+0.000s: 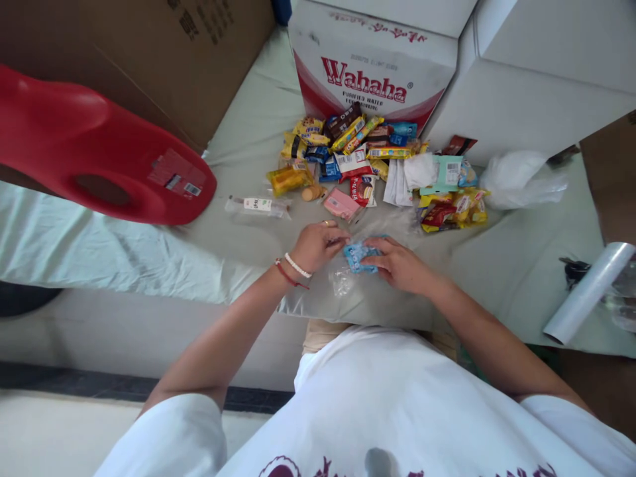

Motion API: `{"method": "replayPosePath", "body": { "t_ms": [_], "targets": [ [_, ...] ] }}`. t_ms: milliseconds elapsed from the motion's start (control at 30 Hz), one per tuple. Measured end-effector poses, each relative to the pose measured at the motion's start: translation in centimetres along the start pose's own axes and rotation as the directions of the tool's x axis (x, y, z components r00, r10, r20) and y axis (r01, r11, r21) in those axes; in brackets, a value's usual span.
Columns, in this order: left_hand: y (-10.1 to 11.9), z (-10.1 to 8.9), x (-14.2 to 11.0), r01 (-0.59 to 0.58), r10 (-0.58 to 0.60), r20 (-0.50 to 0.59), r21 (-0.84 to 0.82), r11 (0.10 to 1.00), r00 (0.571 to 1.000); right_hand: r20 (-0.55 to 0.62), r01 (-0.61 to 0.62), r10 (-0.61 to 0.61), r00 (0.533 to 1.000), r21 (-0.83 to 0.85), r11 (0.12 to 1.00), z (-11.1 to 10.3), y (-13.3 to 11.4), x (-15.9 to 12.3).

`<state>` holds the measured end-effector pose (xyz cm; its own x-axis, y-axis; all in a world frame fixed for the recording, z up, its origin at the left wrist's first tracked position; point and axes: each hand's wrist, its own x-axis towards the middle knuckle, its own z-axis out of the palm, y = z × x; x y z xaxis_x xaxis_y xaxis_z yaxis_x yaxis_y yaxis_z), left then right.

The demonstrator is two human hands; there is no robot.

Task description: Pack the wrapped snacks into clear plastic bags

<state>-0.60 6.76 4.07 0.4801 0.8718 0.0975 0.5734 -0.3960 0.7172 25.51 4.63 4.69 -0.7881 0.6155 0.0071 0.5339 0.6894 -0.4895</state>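
On a left finger (340,234) I see a gold ring (326,224); behind, white beaded bracelet (298,266), red cord (285,272), maroon-printed white T-shirt (387,384).

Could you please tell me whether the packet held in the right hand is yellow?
No, the packet in the right hand is light blue with white marks.

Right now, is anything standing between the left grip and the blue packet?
Nothing visible does. The left grip is right beside the blue packet, which the right grip holds; whether the left one touches it is hard to tell. Clear plastic shows on the near side, apparently outside that path.
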Motion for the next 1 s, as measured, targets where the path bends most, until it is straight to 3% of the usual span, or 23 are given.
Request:
{"method": "replayPosePath", "body": {
  "t_ms": [67, 200, 267, 367, 433, 500, 533, 567, 600, 633, 700, 733, 833, 1000],
  "targets": [
    [1.0, -0.2, -1.2, -0.157, 0.158, 0.005, 0.133, 0.979, 0.987, -0.022, -0.009, 0.009, 1.000, 0.031, 0.999, 0.1, 0.1, -0.2],
    [2.0, 1.0, -4.0, -0.441, 0.383, 0.224, 0.349, 0.827, 0.896, -0.064, 0.015, -0.006, 0.998, 0.139, 0.990, 0.5, 1.1, -0.4],
    [1.8, 2.0, -5.3, -0.496, 0.400, 0.302, 0.402, 0.770, 0.865, -0.102, 0.014, 0.011, 0.995, 0.237, 0.971, 0.6, 1.8, -0.8],
    [1.2, 3.1, -6.7, -0.452, 0.375, 0.254, 0.444, 0.773, 0.891, -0.200, -0.077, 0.178, 0.963, 0.433, 0.898, 0.2, 2.0, -2.2],
    [0.9, 3.6, -7.2, -0.419, 0.368, 0.202, 0.436, 0.796, 0.908, -0.289, -0.185, 0.355, 0.889, 0.482, 0.856, -0.7, 1.0, -3.2],
    [0.8, 4.0, -7.2, -0.424, 0.368, 0.210, 0.410, 0.808, 0.906, -0.438, -0.305, 0.477, 0.762, 0.407, 0.861, -1.9, -0.7, -3.8],
    [0.8, 4.1, -7.1, -0.429, 0.364, 0.232, 0.399, 0.810, 0.902, -0.515, -0.353, 0.480, 0.710, 0.330, 0.876, -2.5, -1.7, -3.8],
    [1.0, 4.1, -7.0, -0.431, 0.354, 0.256, 0.390, 0.814, 0.899, -0.571, -0.379, 0.445, 0.690, 0.239, 0.894, -2.9, -2.7, -3.7],
    [1.1, 4.1, -6.9, -0.429, 0.341, 0.279, 0.382, 0.819, 0.898, -0.589, -0.376, 0.383, 0.712, 0.141, 0.916, -3.2, -3.6, -3.3],
    [1.3, 4.0, -6.7, -0.424, 0.327, 0.298, 0.372, 0.826, 0.897, -0.555, -0.341, 0.308, 0.773, 0.048, 0.939, -3.1, -4.2, -2.9],
    [1.8, 3.7, -6.7, -0.413, 0.310, 0.319, 0.338, 0.846, 0.896, -0.355, -0.208, 0.167, 0.920, -0.081, 0.975, -2.4, -4.7, -1.8],
    [1.9, 3.4, -6.9, -0.404, 0.306, 0.318, 0.316, 0.858, 0.897, -0.240, -0.149, 0.120, 0.963, -0.107, 0.983, -1.8, -4.4, -1.3],
    [1.7, 2.9, -8.1, -0.363, 0.292, 0.280, 0.251, 0.897, 0.915, -0.034, -0.054, 0.051, 0.998, -0.103, 0.993, 0.6, -2.0, -1.2],
    [-0.7, 3.0, -10.6, -0.251, 0.223, 0.136, 0.246, 0.936, 0.965, -0.118, 0.014, -0.011, 0.993, 0.022, 1.000, 3.0, 1.4, -3.6]
  ]
}}
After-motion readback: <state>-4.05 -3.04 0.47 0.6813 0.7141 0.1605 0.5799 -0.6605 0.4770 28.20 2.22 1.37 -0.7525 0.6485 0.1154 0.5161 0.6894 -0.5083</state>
